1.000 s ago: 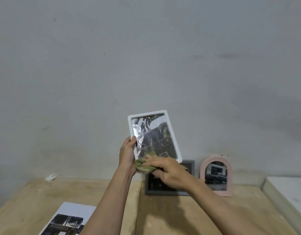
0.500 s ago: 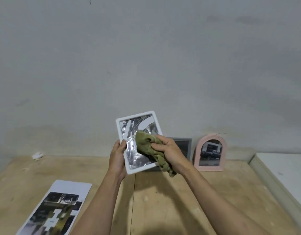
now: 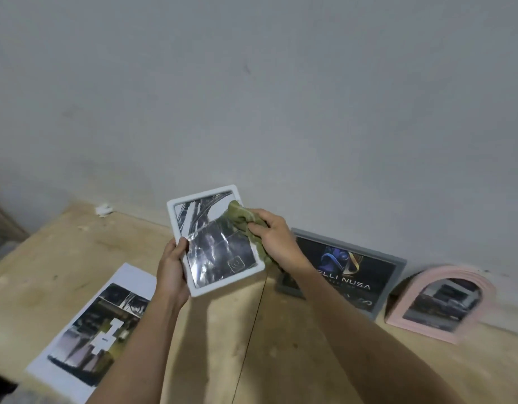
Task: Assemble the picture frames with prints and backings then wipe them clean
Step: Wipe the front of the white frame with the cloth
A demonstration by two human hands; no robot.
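Nearest the camera, a printed sheet (image 3: pixel 88 330) was seen lying flat on the wooden table (image 3: pixel 281 360), down at the left. Just above it, a white frame (image 3: pixel 215 239) with a glossy print inside was held clear of the table, tilted, its lower left edge gripped by the left hand (image 3: pixel 173 265), thumb laid over the front rim and fingers curled behind. And there, at the frame's upper right corner, an olive-green cloth (image 3: pixel 240 218) was pressed against the glass, bunched up and clutched in the curled fingers of the right hand (image 3: pixel 271 233), with a tail of cloth left hanging down past the frame's right edge. Further back, a grey frame (image 3: pixel 395 275) with a dark print was propped against the wall (image 3: pixel 252 97), partly hidden by the right forearm. Just beside it to the right, a pink arched frame (image 3: pixel 444 301) was leaned against the same wall. At the far left, where table met wall, a small white scrap (image 3: pixel 104 209) was spotted; what it was could not be told.
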